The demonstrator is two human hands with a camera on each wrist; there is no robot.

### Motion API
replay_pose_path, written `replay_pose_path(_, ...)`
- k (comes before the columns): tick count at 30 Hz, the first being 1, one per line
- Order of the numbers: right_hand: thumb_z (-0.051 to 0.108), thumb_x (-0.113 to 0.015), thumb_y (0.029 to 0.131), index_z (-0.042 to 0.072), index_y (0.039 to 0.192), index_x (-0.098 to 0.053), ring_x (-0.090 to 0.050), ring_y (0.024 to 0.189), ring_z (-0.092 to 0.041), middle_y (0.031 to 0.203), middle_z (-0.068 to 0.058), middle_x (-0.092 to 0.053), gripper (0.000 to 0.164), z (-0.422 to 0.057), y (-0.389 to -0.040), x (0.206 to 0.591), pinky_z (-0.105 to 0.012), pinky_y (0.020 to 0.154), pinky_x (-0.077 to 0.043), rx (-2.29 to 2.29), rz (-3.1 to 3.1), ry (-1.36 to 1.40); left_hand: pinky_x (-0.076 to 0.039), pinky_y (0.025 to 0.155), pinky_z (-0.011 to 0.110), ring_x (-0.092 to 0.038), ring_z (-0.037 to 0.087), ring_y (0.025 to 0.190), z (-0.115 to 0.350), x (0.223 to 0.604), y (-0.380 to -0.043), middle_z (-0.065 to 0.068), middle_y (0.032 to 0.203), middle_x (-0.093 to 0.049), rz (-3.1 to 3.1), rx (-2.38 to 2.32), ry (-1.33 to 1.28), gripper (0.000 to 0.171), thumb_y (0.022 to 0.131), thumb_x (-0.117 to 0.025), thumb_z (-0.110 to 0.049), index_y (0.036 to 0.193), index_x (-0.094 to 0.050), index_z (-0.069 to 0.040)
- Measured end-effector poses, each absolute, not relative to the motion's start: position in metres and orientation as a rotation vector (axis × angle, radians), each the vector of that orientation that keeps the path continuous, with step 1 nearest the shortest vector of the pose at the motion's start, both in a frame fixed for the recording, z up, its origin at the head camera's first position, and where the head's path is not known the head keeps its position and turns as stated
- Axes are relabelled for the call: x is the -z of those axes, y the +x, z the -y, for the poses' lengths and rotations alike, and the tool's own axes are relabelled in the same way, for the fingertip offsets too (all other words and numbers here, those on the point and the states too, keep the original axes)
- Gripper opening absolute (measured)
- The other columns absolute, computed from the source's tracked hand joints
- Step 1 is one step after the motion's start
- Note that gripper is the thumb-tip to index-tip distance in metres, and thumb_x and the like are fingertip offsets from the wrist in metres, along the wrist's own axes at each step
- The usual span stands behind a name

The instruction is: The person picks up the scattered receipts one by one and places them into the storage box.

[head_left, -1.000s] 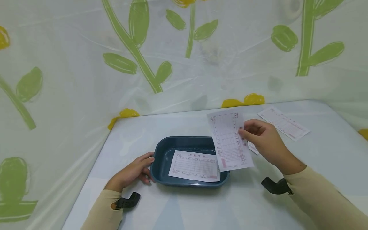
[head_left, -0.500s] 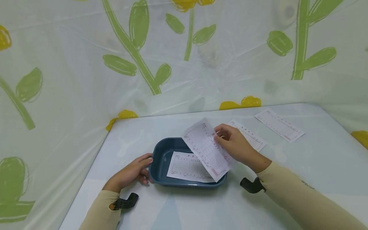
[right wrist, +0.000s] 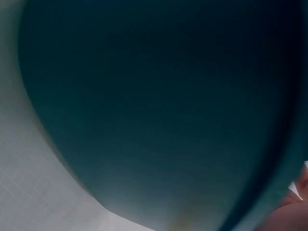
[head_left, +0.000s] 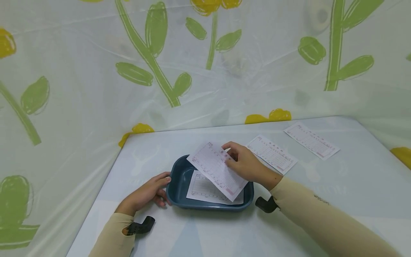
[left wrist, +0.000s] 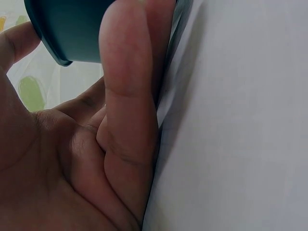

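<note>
A dark teal plastic tray (head_left: pixel 210 207) stands on the table. My left hand (head_left: pixel 146 192) holds its left end, thumb over the rim and the other fingers low against the outside; the left wrist view shows these fingers (left wrist: pixel 127 53) beside the wall. One printed receipt (head_left: pixel 199 192) lies inside the tray. Above it, my right hand (head_left: pixel 245 162) pinches a second receipt (head_left: pixel 215 167) by its upper right edge, slanted and partly covering the one below. In the right wrist view the tray (right wrist: pixel 144 106) fills most of the picture, with fingers (right wrist: pixel 288 216) at the lower right corner.
Two more receipts lie flat on the table to the right: a nearer receipt (head_left: pixel 273 153) and a farther receipt (head_left: pixel 311 140). A white plastic curtain (head_left: pixel 263 82) with a leaf pattern hangs behind the table (head_left: pixel 218 235).
My right hand has carried its receipt left and down over the tray, turning it to a slant. This uncovers the nearer receipt on the table. The left hand keeps its place.
</note>
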State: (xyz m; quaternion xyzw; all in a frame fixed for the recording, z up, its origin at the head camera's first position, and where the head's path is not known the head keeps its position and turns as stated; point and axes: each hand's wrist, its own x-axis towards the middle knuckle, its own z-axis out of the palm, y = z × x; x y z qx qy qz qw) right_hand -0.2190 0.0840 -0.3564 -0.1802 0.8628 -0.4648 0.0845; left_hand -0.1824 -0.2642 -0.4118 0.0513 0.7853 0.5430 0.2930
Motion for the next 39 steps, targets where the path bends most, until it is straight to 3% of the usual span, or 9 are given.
replay_pose_path(7,-0.002,-0.055,0.093,0.011,0.129,-0.059,-0.058,0.087,-0.018,0.102,-0.007,-0.068,0.038,-0.076,-0.222,0.362,-0.029,0.077,-0.05,1.194,-2.612,-0.63,-0.058,0.066,0.033,-0.07,0.023,0.072,0.266,0.412,-0.182,0.014,0.085,-0.074,-2.104,-1.439,0.122,0.063,0.106,-0.039,-0.046,0.156,-0.025,-0.01)
replay_pose_path(12,-0.005,-0.055,0.092,0.009,0.129,-0.06,-0.055,0.08,-0.015,0.094,-0.004,-0.064,0.04,-0.074,-0.224,0.37,-0.026,0.071,-0.048,1.099,-2.645,-0.714,-0.059,0.067,0.033,-0.071,0.024,0.072,0.265,0.414,-0.182,0.014,0.085,-0.074,-2.101,-1.44,0.109,0.065,0.106,-0.039,-0.046,0.157,-0.023,-0.009)
replay_pose_path(16,-0.006,-0.054,0.093,0.011,0.13,-0.06,-0.056,0.079,-0.014,0.098,-0.005,-0.065,0.041,-0.072,-0.223,0.374,-0.024,0.068,-0.048,1.052,-2.67,-0.732,-0.058,0.068,0.032,-0.07,0.023,0.069,0.264,0.414,-0.183,0.015,0.084,-0.074,-2.122,-1.414,0.089,0.066,0.106,-0.039,-0.046,0.157,-0.022,-0.008)
replay_pose_path(22,-0.007,-0.052,0.095,0.012,0.133,-0.059,-0.063,0.108,-0.018,0.128,-0.009,-0.067,0.043,-0.065,-0.222,0.38,-0.03,0.087,-0.054,0.928,-2.719,-0.779,-0.058,0.069,0.032,-0.07,0.022,0.067,0.264,0.415,-0.182,0.015,0.083,-0.074,-2.132,-1.406,0.076,0.066,0.106,-0.039,-0.046,0.158,-0.021,-0.008)
replay_pose_path(26,-0.008,-0.051,0.095,0.011,0.133,-0.059,-0.062,0.121,-0.018,0.132,-0.006,-0.065,0.043,-0.062,-0.22,0.385,-0.037,0.102,-0.052,0.819,-2.771,-0.848,-0.058,0.068,0.033,-0.07,0.023,0.069,0.265,0.416,-0.181,0.015,0.083,-0.074,-2.137,-1.41,0.082,0.066,0.106,-0.038,-0.045,0.158,-0.021,-0.008)
replay_pose_path(32,0.0,-0.053,0.099,0.021,0.137,-0.058,-0.063,0.114,-0.019,0.127,-0.005,-0.066,0.044,-0.06,-0.215,0.389,-0.038,0.101,-0.053,0.565,-2.831,-0.843,-0.058,0.068,0.033,-0.071,0.024,0.071,0.263,0.418,-0.18,0.015,0.083,-0.074,-2.141,-1.419,0.088,0.066,0.106,-0.039,-0.046,0.157,-0.022,-0.008)
replay_pose_path(39,0.005,-0.057,0.099,0.022,0.144,-0.051,-0.065,0.109,-0.02,0.123,-0.008,-0.068,0.049,-0.058,-0.211,0.391,-0.038,0.097,-0.055,0.325,-2.867,-0.898,-0.058,0.068,0.033,-0.071,0.024,0.072,0.262,0.42,-0.18,0.015,0.083,-0.074,-2.146,-1.424,0.091,0.066,0.106,-0.039,-0.045,0.157,-0.022,-0.007)
